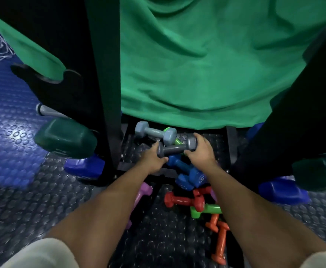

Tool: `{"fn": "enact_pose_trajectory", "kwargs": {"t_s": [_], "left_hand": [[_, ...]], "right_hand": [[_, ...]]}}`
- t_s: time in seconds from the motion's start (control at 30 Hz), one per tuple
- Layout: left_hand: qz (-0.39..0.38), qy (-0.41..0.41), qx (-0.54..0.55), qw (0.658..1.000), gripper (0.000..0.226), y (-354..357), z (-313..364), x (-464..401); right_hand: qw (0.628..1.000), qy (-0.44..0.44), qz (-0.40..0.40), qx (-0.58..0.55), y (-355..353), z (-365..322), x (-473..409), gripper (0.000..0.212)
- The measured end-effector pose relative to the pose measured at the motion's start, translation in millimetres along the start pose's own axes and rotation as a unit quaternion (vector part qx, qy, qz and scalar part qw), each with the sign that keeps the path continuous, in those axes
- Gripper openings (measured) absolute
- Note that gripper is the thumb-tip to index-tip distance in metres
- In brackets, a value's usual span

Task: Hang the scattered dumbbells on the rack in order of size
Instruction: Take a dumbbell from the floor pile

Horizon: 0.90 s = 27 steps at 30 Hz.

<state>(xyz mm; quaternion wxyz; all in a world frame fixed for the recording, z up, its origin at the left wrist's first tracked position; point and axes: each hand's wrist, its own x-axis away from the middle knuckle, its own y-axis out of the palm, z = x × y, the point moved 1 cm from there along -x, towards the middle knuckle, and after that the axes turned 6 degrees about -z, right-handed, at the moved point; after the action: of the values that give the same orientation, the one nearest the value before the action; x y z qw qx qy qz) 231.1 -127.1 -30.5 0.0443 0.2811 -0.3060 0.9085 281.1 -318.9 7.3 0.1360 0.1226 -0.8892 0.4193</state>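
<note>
Currently a grey dumbbell (175, 147) is held at both ends over the pile, between the black uprights of the rack (108, 113). The left hand (151, 157) is curled around its near-left head, and the right hand (201, 149) is wrapped over its far-right head, so neither hand is spread. A second grey dumbbell (154, 132) lies just beyond it, touching or nearly touching. Blue dumbbells (187, 175) lie just nearer, with red dumbbells (183, 200), a green dumbbell (204, 209) and orange dumbbells (220, 240) scattered nearer still on the studded floor (42, 200).

The lift is probably best made straight up, with the bar kept level, so that the neighbouring grey one is not dragged along. Since grey looks among the larger sizes here, a slot next to the big dark green weights (65, 138) would likely suit it. The rack's pegs are hidden behind a green cloth (206, 64), so the exact slot cannot be told.
</note>
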Motion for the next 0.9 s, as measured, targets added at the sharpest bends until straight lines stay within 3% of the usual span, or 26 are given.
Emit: {"fn": "enact_pose_trajectory", "kwargs": {"t_s": [0.13,0.17,0.3,0.53,0.73,0.83,0.9], "left_hand": [[-0.023,-0.039,0.15,0.988,0.101,9.1,-7.6,-19.3],[-0.017,-0.059,0.201,0.978,0.097,9.9,-7.4,-23.6],[0.011,-0.072,0.327,0.942,0.039,14.0,-9.4,-26.5],[0.089,-0.024,0.394,0.915,0.023,8.7,-14.7,42.9],[0.233,-0.113,0.314,0.914,0.045,19.6,-18.4,123.7],[0.245,-0.193,0.16,0.937,0.067,38.1,-33.6,156.3],[0.225,-0.204,0.109,0.946,0.064,54.6,-48.8,170.5]], "right_hand": [[1.0,0.006,-0.025,-0.011,0.5,6.9,-8.9,0.073],[1.0,0.006,-0.026,-0.007,-0.6,5.8,-10.9,0.073],[0.999,0.03,-0.017,0.006,-3.2,0.0,-5.6,0.073],[0.997,0.022,0.056,-0.053,3.5,-18.8,61.0,0.068],[0.977,0.0,0.137,-0.163,40.6,-7.8,157.1,0.077],[0.969,0.068,0.14,-0.192,68.9,13.8,201.6,0.075],[0.965,0.13,0.117,-0.197,88.3,35.7,225.6,0.07]]}}
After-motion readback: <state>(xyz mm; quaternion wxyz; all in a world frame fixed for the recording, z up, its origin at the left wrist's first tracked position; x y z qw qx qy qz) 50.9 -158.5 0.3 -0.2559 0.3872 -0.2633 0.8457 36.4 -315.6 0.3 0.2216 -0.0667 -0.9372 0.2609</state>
